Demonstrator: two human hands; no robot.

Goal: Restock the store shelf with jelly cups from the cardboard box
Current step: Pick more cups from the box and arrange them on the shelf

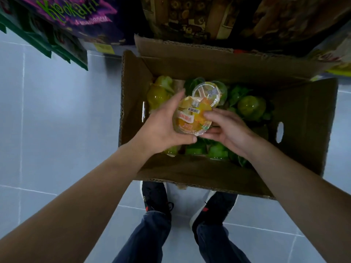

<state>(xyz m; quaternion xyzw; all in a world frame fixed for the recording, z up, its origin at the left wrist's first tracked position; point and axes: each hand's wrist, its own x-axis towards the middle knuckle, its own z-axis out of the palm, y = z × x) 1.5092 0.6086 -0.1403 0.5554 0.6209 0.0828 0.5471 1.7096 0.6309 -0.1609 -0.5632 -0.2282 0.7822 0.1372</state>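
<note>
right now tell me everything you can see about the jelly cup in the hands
The orange jelly cup is clear plastic with yellow-orange contents and a printed foil lid bearing a barcode sticker. It is tilted, lid facing the camera, held above the open cardboard box. The left hand grips its left side, thumb under the rim; the right hand touches its right edge with its fingertips. A second cup sits right behind it, seemingly touching.

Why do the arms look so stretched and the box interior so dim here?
Head view: the wide-angle lens stretches the forearms toward the corners and bends the brown cardboard box; its inside lies in shadow; the left hand gripping the orange-lidded jelly cup is sharp; the right hand touches it.
</note>
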